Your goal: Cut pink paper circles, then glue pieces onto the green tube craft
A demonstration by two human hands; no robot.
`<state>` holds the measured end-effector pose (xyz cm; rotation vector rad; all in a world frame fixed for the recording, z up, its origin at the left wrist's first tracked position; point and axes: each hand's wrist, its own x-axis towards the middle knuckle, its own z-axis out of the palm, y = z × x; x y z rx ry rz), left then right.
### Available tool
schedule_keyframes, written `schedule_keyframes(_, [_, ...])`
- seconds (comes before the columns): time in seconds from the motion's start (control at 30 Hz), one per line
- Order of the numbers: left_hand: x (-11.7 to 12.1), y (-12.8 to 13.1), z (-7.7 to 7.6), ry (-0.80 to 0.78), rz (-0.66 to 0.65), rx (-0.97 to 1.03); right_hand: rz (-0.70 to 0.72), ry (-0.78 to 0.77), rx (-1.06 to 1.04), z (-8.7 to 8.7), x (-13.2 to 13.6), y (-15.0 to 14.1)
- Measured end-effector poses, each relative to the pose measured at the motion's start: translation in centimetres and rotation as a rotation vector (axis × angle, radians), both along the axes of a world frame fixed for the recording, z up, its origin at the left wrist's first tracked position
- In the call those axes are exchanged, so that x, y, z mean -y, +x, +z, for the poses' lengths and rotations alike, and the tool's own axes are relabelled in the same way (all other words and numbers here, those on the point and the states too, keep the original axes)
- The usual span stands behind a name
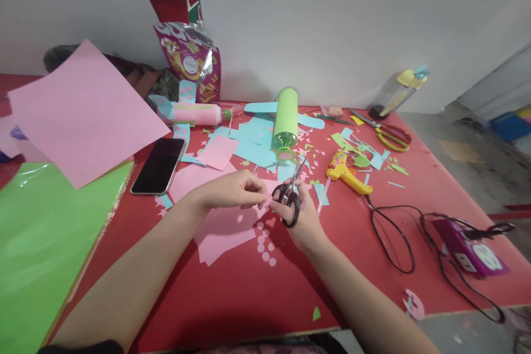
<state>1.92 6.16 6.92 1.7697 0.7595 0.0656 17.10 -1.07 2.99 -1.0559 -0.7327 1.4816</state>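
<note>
My left hand pinches a small piece of pink paper over the red table. Black-handled scissors rest in my right hand, their blades pointing up and away from me, and its fingertips also meet the pink piece. Beneath both hands lie pink paper sheets. Several small pink paper discs are scattered just below my hands. Beyond the scissors lies a green paper-wrapped bottle with light-blue strips at its sides.
On the left are a black phone, a large pink sheet and a green pack. A yellow glue gun with a trailing cord, larger scissors and a purple box occupy the right. Behind stands a snack bag.
</note>
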Motion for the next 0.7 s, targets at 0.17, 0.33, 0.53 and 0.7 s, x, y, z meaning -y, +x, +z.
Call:
schedule_keyframes(0.17, [0.4,0.5,-0.2,0.035,0.018,-0.013,-0.023,0.003,0.037,-0.3,0.0,0.0])
schedule_keyframes(0.33, [0.7,1.0,-0.7,0.066,0.063,-0.012,-0.061,0.026,0.029,-0.3,0.0,0.1])
schedule_keyframes(0.53, [0.8,1.2,-0.8,0.14,0.086,-0.023,-0.087,0.036,0.082,-0.5,-0.2,0.3])
schedule_keyframes(0.7, [0.4,0.6,-0.3,0.175,0.074,-0.102,-0.044,0.006,0.135,-0.2,-0.2,0.3])
